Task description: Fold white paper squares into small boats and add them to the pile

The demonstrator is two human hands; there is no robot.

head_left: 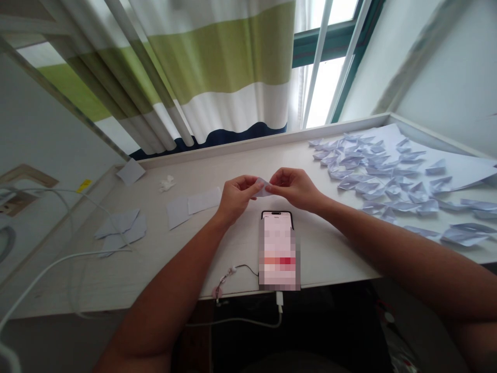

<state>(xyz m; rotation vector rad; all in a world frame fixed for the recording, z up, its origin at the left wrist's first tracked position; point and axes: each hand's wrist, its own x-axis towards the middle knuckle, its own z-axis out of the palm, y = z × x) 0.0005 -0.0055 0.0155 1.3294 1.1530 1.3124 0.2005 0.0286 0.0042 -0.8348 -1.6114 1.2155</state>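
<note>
- Down at the bottom centre, white cable (279, 301) plugged into the phone (277, 233), face up by the near edge of the desk (243, 243), probably so placed for a view of the screen between the forearms; strap (217, 292) trailing to the lower left.
- At mid-frame, just beyond the phone, left hand (236, 197) and right hand (298, 187) with fingers curled, each with thumb and forefinger pinched on opposite ends of a small folded paper (263, 190); likely a two-ended grip against slipping creases.
- At lower left, overlapping sheets (120, 225); left of centre, two more (180, 210), apparently within left-hand reach.
- At right, many folded pieces (357, 160), some on large sheets (466, 171), seemingly set aside, apart from the hands.
- At left, farther back, crumpled tissue (166, 183).
- At the top, curtain (217, 57) and window (328, 93).
</note>
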